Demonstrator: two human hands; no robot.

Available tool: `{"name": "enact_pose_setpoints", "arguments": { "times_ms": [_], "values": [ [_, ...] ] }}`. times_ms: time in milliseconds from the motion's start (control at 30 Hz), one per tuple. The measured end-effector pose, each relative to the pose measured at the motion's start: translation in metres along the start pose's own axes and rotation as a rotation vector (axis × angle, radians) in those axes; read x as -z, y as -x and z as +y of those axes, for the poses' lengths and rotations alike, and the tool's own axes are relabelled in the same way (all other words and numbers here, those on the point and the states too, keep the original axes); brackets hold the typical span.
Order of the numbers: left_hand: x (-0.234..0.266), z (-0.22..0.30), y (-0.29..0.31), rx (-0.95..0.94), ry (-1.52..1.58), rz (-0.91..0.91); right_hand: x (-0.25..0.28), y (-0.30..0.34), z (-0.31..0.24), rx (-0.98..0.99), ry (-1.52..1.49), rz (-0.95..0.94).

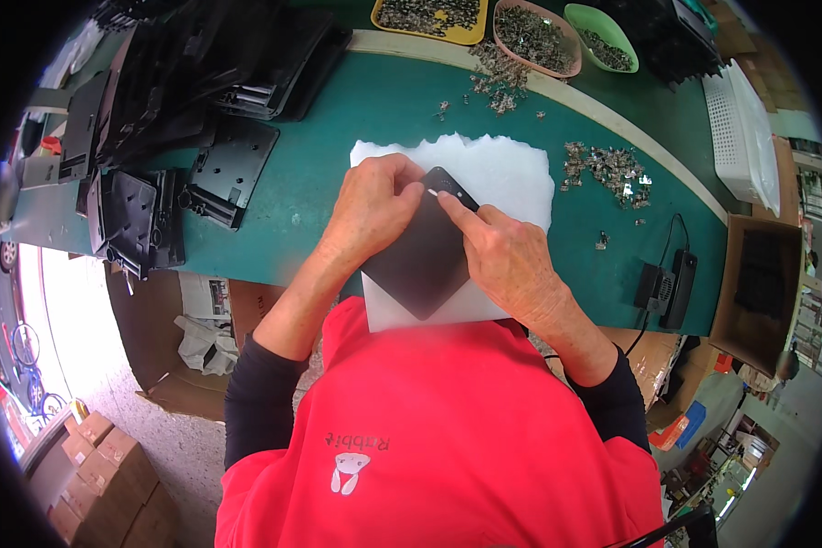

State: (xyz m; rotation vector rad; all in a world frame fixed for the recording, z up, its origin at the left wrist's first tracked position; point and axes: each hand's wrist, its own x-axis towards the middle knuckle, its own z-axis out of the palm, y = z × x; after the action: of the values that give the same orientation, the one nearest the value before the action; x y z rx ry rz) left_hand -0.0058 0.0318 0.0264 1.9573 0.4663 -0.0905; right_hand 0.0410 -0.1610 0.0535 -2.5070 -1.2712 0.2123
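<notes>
A black plastic panel [417, 260] lies cornerwise in front of me on a white foam sheet [516, 173] with a ragged far edge. My left hand [374, 205] is closed at the panel's upper left edge, thumb and curled fingers pinching near the far corner. My right hand [516, 260] grips the right edge, its index fingertip pressed on the panel close to that corner. A small pale spot shows by the fingertip; I cannot make out what it is. The right thumb is hidden.
Small metal clips [612, 169] lie loose on the green table [329, 119] at right. Yellow [478, 32], pink [573, 59] and green [626, 36] trays of small parts stand at the back. Black panels [237, 164] are stacked left; a power adapter [680, 288] sits far right.
</notes>
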Motion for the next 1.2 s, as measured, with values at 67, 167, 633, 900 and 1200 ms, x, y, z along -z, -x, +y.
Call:
{"name": "enact_pose_setpoints", "arguments": {
  "times_ms": [67,167,633,900,1200],
  "values": [
    [-0.002,0.0,0.0,0.015,0.018,0.006,-0.001,0.0,0.001,0.008,0.011,0.001],
    [-0.005,-0.002,0.001,-0.006,0.005,0.032,-0.002,-0.001,0.001,0.018,0.075,-0.002],
    [-0.026,-0.002,0.008,-0.045,-0.069,0.245,0.006,-0.011,-0.015,0.095,0.266,-0.105],
    [-0.026,-0.008,0.005,-0.041,-0.052,0.233,0.032,-0.04,-0.019,0.17,0.239,-0.259],
    [0.024,0.03,0.019,-0.163,0.218,0.127,0.065,-0.007,0.016,-0.022,-0.315,0.069]
  ]
}}
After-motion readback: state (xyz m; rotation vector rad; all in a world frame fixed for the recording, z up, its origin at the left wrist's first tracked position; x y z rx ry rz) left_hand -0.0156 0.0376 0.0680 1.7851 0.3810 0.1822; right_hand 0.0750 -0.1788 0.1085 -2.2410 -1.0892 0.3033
